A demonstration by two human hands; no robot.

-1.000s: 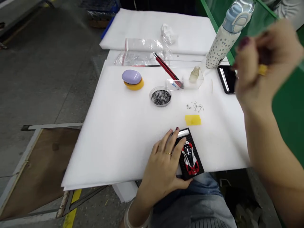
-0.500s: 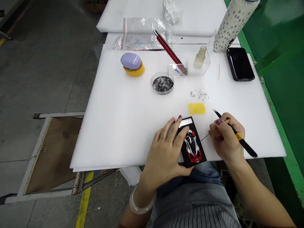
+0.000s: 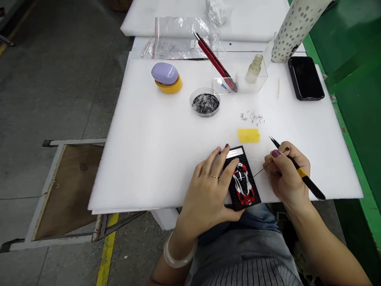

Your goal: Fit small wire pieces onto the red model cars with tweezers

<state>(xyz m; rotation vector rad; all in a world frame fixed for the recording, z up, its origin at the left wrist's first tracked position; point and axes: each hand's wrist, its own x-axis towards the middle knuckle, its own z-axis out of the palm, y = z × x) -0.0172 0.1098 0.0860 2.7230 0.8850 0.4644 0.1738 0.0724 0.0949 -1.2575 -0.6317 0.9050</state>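
My left hand (image 3: 205, 192) steadies a black display base (image 3: 235, 198) at the table's front edge, fingers along its left side and top, thumb at its lower end. On that base sits a small red, white and black model car (image 3: 244, 186). My right hand (image 3: 287, 171) pinches a thin, dark needle-like tool (image 3: 260, 171), its tip by the car's right side; whether it touches, I cannot tell. Black tweezers with a yellow band (image 3: 312, 186) are tucked in the same hand, points facing away. A yellow sticky piece (image 3: 249, 136) lies beyond the base.
Tiny black slivers (image 3: 253, 117) lie scattered behind the yellow piece. Farther back are a clear round dish (image 3: 205, 115) of black slivers, a purple-and-yellow case (image 3: 165, 74), a red pen-like cutter (image 3: 216, 59), a small glass bottle (image 3: 254, 69), a black phone-like device (image 3: 306, 77) and a dotted bottle (image 3: 294, 29).
The whole view has shifted slightly, so items on the table appear a little higher and farther right. Both hands keep the same grip, with the tool tip still by the car.
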